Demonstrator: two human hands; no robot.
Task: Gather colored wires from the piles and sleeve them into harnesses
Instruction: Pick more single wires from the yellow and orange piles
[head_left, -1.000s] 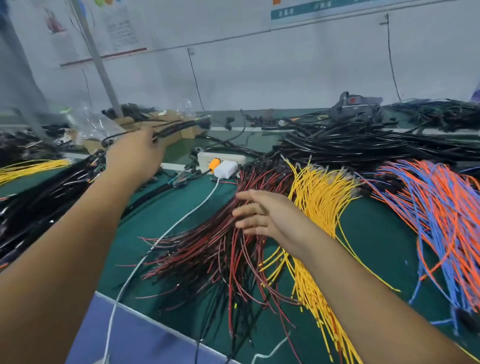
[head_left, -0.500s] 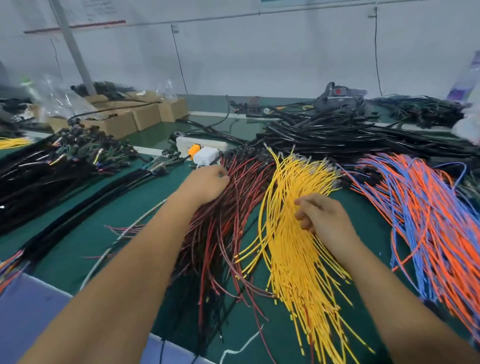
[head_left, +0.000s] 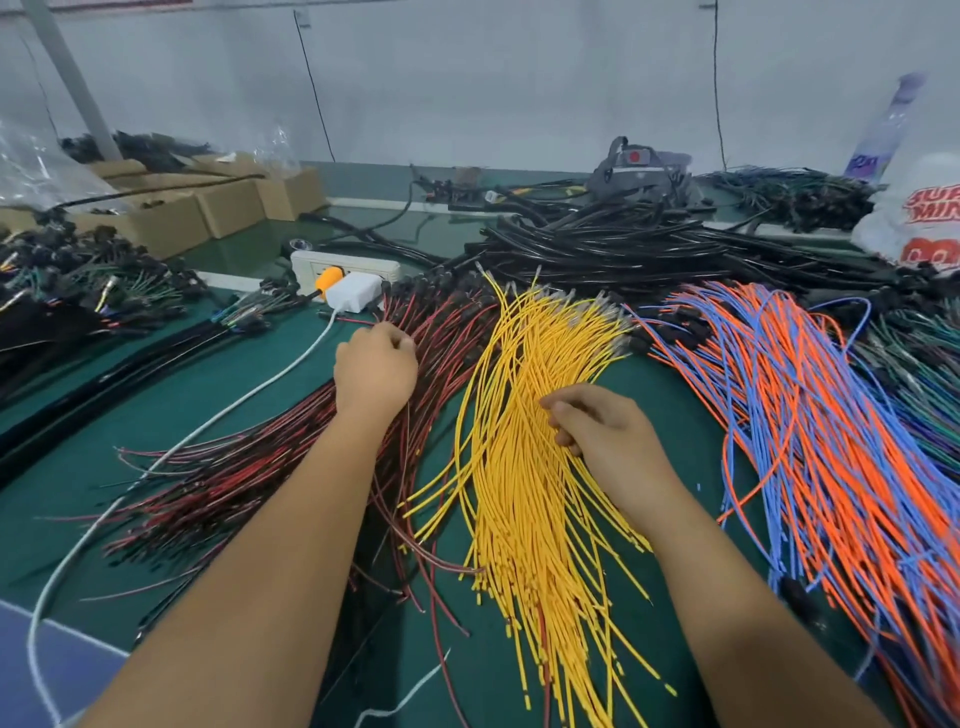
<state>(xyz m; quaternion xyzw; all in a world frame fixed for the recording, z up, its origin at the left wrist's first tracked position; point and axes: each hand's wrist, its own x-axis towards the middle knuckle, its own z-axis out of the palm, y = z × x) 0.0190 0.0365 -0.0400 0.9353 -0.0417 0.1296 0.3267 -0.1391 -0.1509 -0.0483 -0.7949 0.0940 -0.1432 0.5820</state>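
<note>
Here, nearest me on the green worktop (head_left: 670, 395), I see my right hand (head_left: 608, 441) resting on the fanned pile of thin yellow wires (head_left: 535, 467) near the front edge, its fingers curled and pinching at a few strands. Left of that, my left hand (head_left: 375, 370) sits on the pile of dark red and black wires (head_left: 249, 467), fingers curled down into the strands at the pile's far end; I cannot tell how many it holds. A white cable (head_left: 171, 452) runs from the front left corner across the red pile's edge to a white plug adapter (head_left: 356, 292), which touches a beige power strip (head_left: 345, 266). Toward the right edge lies the broad spread of orange and blue wires (head_left: 810, 426). Behind the yellow pile, a heap of glossy black sleeving tubes (head_left: 623, 244) crosses the middle. Brown cardboard boxes (head_left: 208, 208) stand at the far left, and a white printed plastic bag (head_left: 919, 218) at the far right.
</note>
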